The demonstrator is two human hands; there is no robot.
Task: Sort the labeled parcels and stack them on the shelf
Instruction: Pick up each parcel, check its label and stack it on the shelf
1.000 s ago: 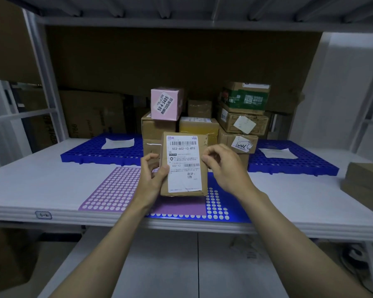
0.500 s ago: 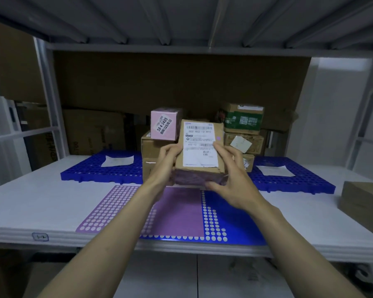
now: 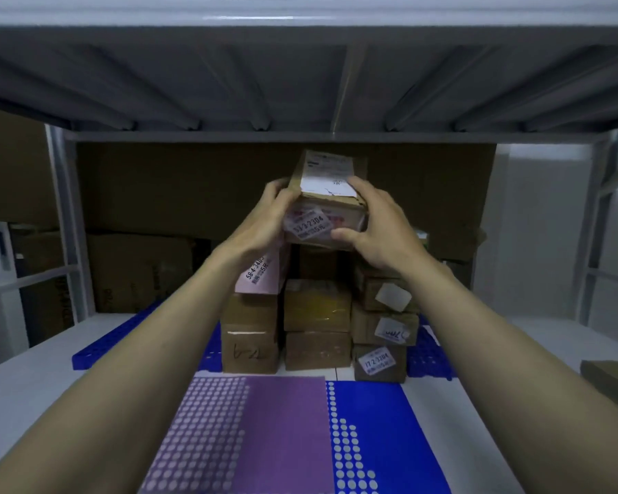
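While my left hand (image 3: 264,222) and right hand (image 3: 379,229) clamp the labelled brown parcel (image 3: 327,197) at frame centre, its long axis runs away from me; the pink box (image 3: 261,276) and stacked cartons (image 3: 316,308) lie directly below both grips.

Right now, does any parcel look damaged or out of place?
The held parcel has a torn white label edge, and it tilts in the left hand and right hand, not yet resting flat on the stack.
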